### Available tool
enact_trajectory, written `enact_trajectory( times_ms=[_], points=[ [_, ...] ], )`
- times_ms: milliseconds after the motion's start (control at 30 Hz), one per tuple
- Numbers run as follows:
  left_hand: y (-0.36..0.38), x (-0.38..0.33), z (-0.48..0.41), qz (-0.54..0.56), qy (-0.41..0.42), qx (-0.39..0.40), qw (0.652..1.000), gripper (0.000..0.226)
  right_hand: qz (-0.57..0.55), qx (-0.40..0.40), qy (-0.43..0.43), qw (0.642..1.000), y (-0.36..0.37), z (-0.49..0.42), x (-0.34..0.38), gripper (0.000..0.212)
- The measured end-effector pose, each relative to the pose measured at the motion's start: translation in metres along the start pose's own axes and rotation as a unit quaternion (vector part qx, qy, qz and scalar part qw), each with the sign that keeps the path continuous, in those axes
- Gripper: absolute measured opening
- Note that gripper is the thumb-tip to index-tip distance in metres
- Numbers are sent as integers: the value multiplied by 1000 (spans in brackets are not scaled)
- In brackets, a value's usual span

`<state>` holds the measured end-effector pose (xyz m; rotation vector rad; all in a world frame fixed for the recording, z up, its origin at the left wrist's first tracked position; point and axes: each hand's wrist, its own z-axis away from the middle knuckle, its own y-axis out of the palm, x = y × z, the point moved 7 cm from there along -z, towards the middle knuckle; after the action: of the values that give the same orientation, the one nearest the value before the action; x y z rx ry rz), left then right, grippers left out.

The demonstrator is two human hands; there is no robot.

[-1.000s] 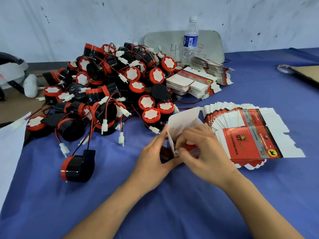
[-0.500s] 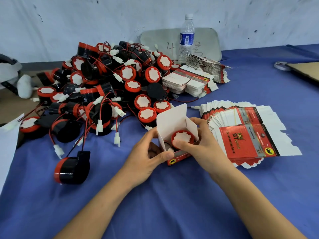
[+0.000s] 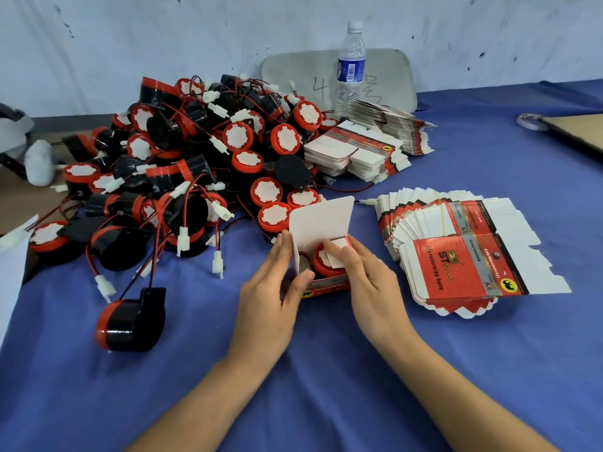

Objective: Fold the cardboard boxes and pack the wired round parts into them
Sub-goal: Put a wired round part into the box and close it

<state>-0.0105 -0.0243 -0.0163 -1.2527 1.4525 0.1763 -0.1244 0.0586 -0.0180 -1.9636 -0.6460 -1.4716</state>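
Observation:
A small red and white cardboard box [image 3: 321, 220] stands in the middle of the blue table with its white lid flap up. A red-rimmed round part [image 3: 323, 265] sits inside it. My left hand [image 3: 270, 288] grips the box's left side, thumb on the front wall. My right hand [image 3: 368, 282] holds the right side, its fingers pressing a white side flap over the part. A large pile of black and red wired round parts [image 3: 195, 171] lies to the left and behind. A fanned stack of flat boxes [image 3: 456, 256] lies to the right.
A single round part [image 3: 130, 321] lies apart at the near left. More flat box stacks [image 3: 362, 148] and a water bottle [image 3: 350, 66] stand at the back. A cardboard sheet [image 3: 577, 132] lies far right. The blue cloth [image 3: 326, 386] covers the table.
The part went down into the box and the box was stood with its lid up. My right fingers have moved onto the side flap, folding it over the part.

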Motion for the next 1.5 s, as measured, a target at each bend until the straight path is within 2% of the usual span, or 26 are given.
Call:
enact_trajectory(
  times_ms=[100, 267, 367, 467, 533, 633, 667, 733, 800, 867, 967, 1067, 1200, 1300, 1433, 1500],
  points=[
    [-5, -5, 0, -22, 43, -28, 998, 52, 62, 2, -13, 998, -1, -3, -5, 27],
    [5, -2, -4, -23, 59, 64, 996, 45, 45, -1, 5, 999, -8, -6, -10, 24],
    [3, -3, -6, 10, 52, 69, 996, 39, 49, 24, -3, 999, -8, -8, -6, 26],
    [0, -5, -5, 15, 59, 48, 997, 33, 99, -7, -75, 992, -11, -5, 7, 39],
    [0, -3, -6, -5, 51, 51, 997, 32, 63, -35, -107, 992, -13, -1, 12, 47],
    [-3, -2, -6, -15, 54, 35, 998, 27, 43, -51, -171, 983, -15, 3, 23, 72],
    [-5, -4, -6, -9, 63, 21, 998, 24, 62, -60, -191, 978, -15, 3, 26, 70],
    [-8, -9, -4, -4, 80, -14, 997, 19, 110, -64, -216, 968, -13, 4, 30, 47],
    [-7, -7, -1, 21, 54, -27, 998, 16, 113, -35, -201, 972, -8, 5, 30, 34],
    [-4, -5, 3, 73, 11, -18, 997, 21, 76, -14, -171, 982, -6, 6, 27, 37],
    [5, -5, 8, 116, -26, 19, 993, 50, 29, 0, -162, 986, -4, 7, 28, 39],
    [8, -5, 9, 89, -23, 17, 996, 40, 15, -13, -128, 992, -5, 5, 23, 35],
    [10, -1, 9, 99, -43, 17, 994, 36, -45, -1, -117, 992, -6, 8, 22, 49],
    [10, 0, 8, 111, -57, 19, 992, 35, -115, -10, -62, 991, -4, 8, 20, 49],
    [10, -4, 8, 83, -42, 29, 995, 37, -33, -29, -94, 995, -1, 9, 31, 26],
    [9, -5, 8, 87, -40, 30, 995, 36, 28, -49, -116, 992, -1, 12, 36, 29]
  ],
)
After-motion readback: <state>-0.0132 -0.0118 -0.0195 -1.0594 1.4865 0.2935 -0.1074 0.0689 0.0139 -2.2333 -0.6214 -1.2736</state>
